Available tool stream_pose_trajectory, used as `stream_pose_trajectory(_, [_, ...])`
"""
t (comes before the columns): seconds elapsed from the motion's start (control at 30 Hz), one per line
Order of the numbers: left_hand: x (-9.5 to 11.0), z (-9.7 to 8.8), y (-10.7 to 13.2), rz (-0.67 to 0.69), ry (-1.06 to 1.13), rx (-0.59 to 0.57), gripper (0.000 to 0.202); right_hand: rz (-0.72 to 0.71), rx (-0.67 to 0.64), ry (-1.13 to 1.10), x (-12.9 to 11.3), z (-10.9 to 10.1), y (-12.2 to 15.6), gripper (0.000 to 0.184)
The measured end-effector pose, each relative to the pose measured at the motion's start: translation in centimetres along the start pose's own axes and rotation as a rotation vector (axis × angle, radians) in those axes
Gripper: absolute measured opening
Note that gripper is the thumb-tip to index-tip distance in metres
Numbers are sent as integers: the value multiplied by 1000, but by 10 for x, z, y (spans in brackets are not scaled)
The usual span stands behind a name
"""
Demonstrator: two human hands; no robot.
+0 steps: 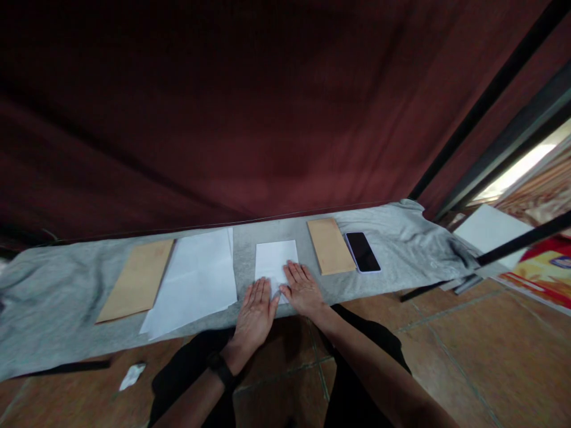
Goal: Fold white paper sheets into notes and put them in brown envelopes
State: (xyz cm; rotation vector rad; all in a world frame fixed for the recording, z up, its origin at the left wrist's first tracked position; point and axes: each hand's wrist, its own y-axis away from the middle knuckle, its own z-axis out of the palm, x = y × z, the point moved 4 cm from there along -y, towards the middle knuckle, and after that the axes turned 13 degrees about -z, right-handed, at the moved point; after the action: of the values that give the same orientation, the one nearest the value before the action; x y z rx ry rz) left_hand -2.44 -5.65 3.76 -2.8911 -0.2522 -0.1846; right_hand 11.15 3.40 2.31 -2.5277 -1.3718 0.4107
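Observation:
A folded white sheet of paper [274, 259] lies on the grey cloth [53, 285] in front of me. My left hand [255, 312] lies flat, fingers stretched out, on the sheet's near left corner. My right hand [302, 286] presses flat on its near right part, fingers together and extended. Both hands touch the paper side by side; neither grips anything.
Left of the sheet lie larger white papers [196, 279] and a brown envelope [138, 280]. To the right are a second brown envelope [330, 245] and a dark phone [363, 251]. A crumpled scrap [132, 375] lies on the tiled floor. A dark red curtain hangs behind.

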Motion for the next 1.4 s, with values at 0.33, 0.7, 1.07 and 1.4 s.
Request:
stream_pose_trajectory(0.33, [47,29,-106,19,114,-197,64,-23,-56,-1,-1,5,-3,59])
stream_pose_trajectory(0.7, [-20,37,-110,-204,-16,-45,69,1,-1,-21,-1,2,0,62])
stream_pose_trajectory(1.07, [-27,20,-65,-169,-39,-41,62,50,-13,1,14,-3,5,62])
stream_pose_trajectory(1.4, [-2,0,1,-3,-33,-66,55,59,8,-7,21,-8,16,60])
